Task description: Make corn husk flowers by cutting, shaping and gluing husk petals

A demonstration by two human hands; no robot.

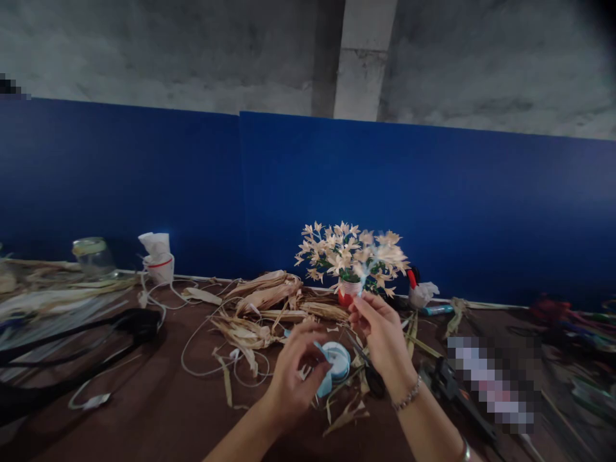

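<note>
My left hand (296, 372) curls its fingers around a light blue roll of tape (335, 363) lying on the brown table. My right hand (380, 333) is raised beside it, its fingertips pinched on the thin pale tape end or stem (364, 274), which is blurred. Just behind my right hand stands a small red pot (347, 290) holding a bunch of cream husk flowers (351, 253). Dark scissors (368, 371) lie on the table under my right wrist.
Dried corn husks (267, 305) are piled at the table's middle. White cables (206, 350) loop across it. A white cup (158, 263) and a glass jar (92, 253) stand at the back left, black straps (96, 333) at left, a glue gun (445, 382) at right. A blue wall panel (308, 192) closes the back.
</note>
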